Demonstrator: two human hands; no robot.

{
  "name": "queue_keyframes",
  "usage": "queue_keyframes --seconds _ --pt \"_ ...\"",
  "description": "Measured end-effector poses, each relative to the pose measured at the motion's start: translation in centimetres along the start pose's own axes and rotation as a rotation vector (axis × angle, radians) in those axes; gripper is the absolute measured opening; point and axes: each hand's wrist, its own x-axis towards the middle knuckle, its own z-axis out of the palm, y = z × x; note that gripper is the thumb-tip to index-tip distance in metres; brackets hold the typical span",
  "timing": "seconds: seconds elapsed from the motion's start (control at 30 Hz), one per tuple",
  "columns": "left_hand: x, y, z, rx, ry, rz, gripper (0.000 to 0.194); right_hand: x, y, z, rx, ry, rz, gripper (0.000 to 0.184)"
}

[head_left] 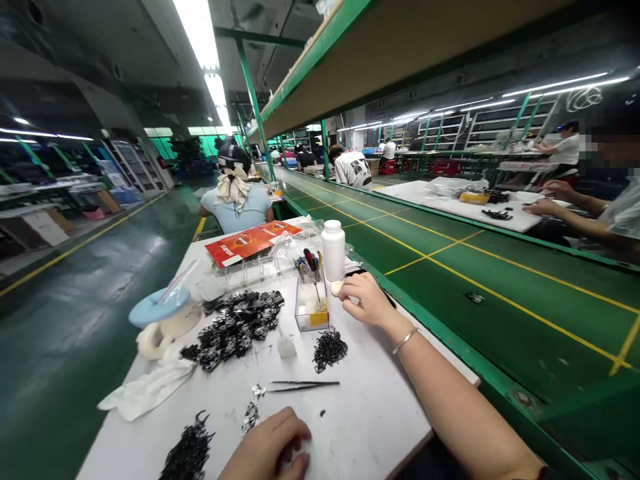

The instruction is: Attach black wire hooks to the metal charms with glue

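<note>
My right hand (367,300) reaches to the table's right side, fingertips closed at the edge of a small cream-white round disc (336,288). Just behind it stands a white plastic bottle (333,252). Near the front edge, my left hand (273,443) is curled, thumb toward the fingers; what it grips, if anything, I cannot make out. Black tweezers (305,385) lie beyond it, beside small silvery pieces (251,415). A pile of small black curved parts (330,350) sits in front of a clear box (312,313). A small translucent bottle (287,345) stands left of that pile.
Black-and-silver parts (240,327) are heaped at left; more black strips (187,450) lie at front left. Behind are a tape roll (153,341), a blue disc (159,307) and a red printed sheet (250,243). A green conveyor (425,267) runs along the right; co-workers sit nearby.
</note>
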Motion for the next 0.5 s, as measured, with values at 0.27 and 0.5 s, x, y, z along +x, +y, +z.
queue_keyframes --seconds 0.27,0.5 --pt "-2.1 3.9 -2.2 -0.129 0.249 0.137 0.02 0.4 1.5 -0.2 0.183 0.32 0.048 0.029" --pt "-9.1 8.6 -9.7 -0.404 0.725 0.266 0.013 -0.2 -1.1 -10.1 0.28 0.574 -0.024 0.022"
